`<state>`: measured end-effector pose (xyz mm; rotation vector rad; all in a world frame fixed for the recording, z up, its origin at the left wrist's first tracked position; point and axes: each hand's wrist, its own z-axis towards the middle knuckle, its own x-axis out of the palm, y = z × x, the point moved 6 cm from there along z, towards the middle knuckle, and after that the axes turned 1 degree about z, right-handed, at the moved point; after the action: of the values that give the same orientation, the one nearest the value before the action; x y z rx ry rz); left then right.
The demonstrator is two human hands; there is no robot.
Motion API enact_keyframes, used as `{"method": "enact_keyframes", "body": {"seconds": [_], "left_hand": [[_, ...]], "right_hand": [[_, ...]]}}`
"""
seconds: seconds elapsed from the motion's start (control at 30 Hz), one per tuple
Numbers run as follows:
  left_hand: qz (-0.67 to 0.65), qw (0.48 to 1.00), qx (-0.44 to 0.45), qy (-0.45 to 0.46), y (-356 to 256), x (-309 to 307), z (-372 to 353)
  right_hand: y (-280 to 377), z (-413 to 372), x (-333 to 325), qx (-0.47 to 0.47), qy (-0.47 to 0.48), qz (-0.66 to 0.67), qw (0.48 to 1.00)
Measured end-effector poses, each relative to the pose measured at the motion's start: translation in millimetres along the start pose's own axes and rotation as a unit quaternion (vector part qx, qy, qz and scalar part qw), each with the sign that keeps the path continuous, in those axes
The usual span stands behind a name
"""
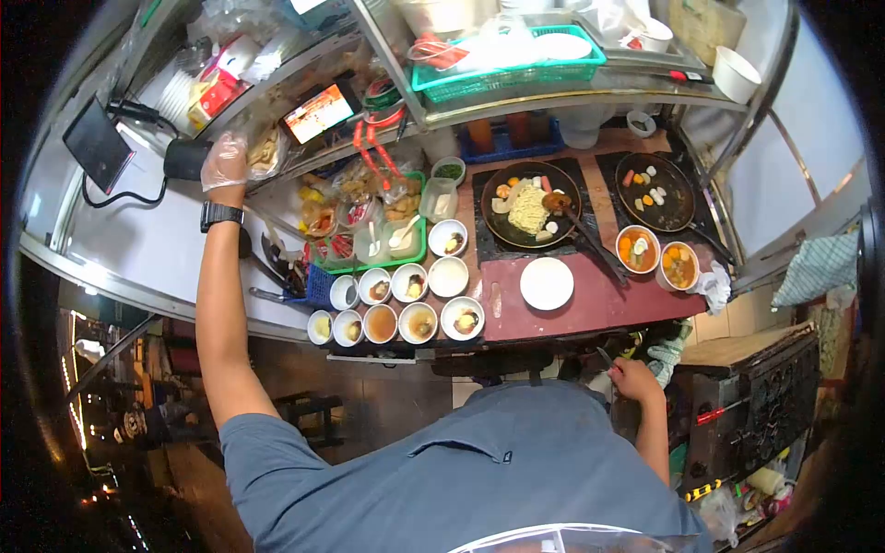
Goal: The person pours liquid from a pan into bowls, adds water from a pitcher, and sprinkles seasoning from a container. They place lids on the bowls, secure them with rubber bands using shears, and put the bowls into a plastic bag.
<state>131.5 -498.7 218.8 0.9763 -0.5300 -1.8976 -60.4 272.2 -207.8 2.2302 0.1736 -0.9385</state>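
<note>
My left hand (pixel 226 161), in a clear plastic glove, reaches up to the left shelf. It is right beside a black cylinder (pixel 188 159) and a clear plastic bag (pixel 268 153); its fingers are too blurred to tell their grip. My right hand (pixel 632 379) is low by the counter's front edge, its fingers closed round a thin metal utensil (pixel 605 356) whose kind I cannot make out. Noodles (pixel 528 210) lie in the left frying pan (pixel 516 241) with sausage and several small pieces. In the right frying pan (pixel 678 212) are sausage and small round pieces.
Several white bowls (pixel 380 324) with seasonings or broth crowd the counter's front left. A white bowl (pixel 547 284) sits on the red board (pixel 590 309). Two filled soup bowls (pixel 679 266) stand to its right. A lit phone (pixel 318 113) leans on the shelf, near red-handled tongs (pixel 373 157).
</note>
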Motion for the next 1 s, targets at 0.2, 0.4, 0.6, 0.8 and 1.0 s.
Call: {"method": "enact_keyframes", "body": {"seconds": [0.2,0.4,0.6,0.8,1.0], "left_hand": [[-0.033,0.995,-0.035,-0.085,-11.8,-100.8,23.2],[-0.365,0.913,-0.159,-0.086,-59.9,-208.9,60.8],[-0.663,0.746,0.051,-0.009,-273.3,-247.2,133.9],[-0.736,0.666,0.099,-0.071,-550.5,-255.3,206.1],[-0.769,0.586,0.145,0.209,-777.4,-216.4,227.5]], "right_hand": [[3.5,16.3,-6.5,-0.024,-0.004,-0.019,1.000],[6.1,9.3,-10.7,0.013,0.026,0.007,1.000],[-17.4,-1.8,-9.3,0.002,-0.004,0.022,1.000],[-51.0,-30.1,-18.7,0.005,-0.037,0.062,0.997],[-75.9,-68.2,-38.3,0.063,-0.080,0.107,0.989]]}}
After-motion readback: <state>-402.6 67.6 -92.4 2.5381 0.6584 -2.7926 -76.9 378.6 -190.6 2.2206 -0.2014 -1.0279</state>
